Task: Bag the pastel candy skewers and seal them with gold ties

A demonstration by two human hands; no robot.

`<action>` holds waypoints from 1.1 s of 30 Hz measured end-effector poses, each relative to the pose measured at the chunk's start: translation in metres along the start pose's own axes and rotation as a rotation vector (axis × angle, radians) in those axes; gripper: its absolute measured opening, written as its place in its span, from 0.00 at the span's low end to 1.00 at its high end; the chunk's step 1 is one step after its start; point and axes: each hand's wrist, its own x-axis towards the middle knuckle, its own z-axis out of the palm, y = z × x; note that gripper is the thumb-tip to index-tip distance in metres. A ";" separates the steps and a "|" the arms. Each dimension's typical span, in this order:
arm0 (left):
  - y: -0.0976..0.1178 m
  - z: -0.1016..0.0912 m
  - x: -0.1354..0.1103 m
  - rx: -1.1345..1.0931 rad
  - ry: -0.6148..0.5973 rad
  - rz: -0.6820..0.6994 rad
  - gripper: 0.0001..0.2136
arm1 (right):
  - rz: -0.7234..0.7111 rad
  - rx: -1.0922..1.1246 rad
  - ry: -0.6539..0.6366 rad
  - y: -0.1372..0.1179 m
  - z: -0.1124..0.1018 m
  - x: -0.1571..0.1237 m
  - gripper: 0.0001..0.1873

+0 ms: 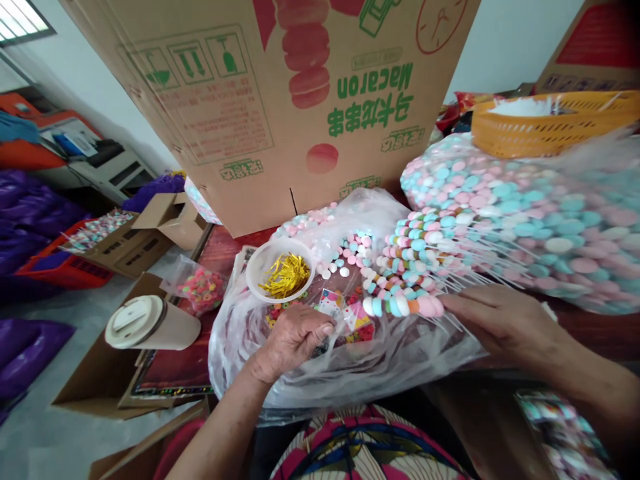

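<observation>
My right hand (500, 323) is at the stick end of a candy skewer (400, 306), with fingers closed there. Pink, white and blue round pieces are threaded along that skewer. Just behind it lies a pile of similar candy skewers (430, 233), their white sticks pointing right. My left hand (295, 337) has its fingers curled and thumb pressed in; what it holds, if anything, is hidden. Close to its fingertips are small printed packets (345, 310) and colourful ring-shaped pieces. A white bowl (255, 287) of gold twist ties (287, 275) stands behind the left hand.
A clear plastic sheet (280, 393) covers the table front. A large cardboard box (200, 113) stands behind. At right are a big bag of pastel candies (550, 220) and a yellow basket (500, 137). A lidded cup (175, 327) and a bag of rings (203, 288) sit left.
</observation>
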 end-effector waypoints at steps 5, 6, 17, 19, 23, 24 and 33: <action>0.001 -0.003 0.000 -0.074 0.030 -0.053 0.18 | 0.025 -0.128 0.082 0.003 -0.005 0.005 0.12; 0.002 -0.003 0.000 -0.093 0.042 -0.069 0.18 | 0.042 -0.121 0.099 0.001 -0.004 0.004 0.12; 0.000 0.000 -0.004 -0.076 0.021 -0.070 0.17 | 0.034 0.099 0.051 -0.020 0.004 -0.012 0.16; 0.000 -0.001 -0.002 -0.057 -0.040 -0.022 0.16 | 0.040 0.154 0.026 -0.018 0.000 -0.011 0.16; 0.002 -0.004 0.005 -0.023 -0.135 0.028 0.12 | 0.081 0.273 -0.044 -0.014 -0.007 -0.010 0.16; 0.003 -0.005 0.007 -0.010 -0.140 0.037 0.12 | 0.090 0.317 -0.080 -0.013 -0.008 -0.010 0.16; 0.006 -0.007 0.016 0.033 -0.305 -0.002 0.19 | 0.211 0.381 -0.218 -0.016 0.001 -0.006 0.17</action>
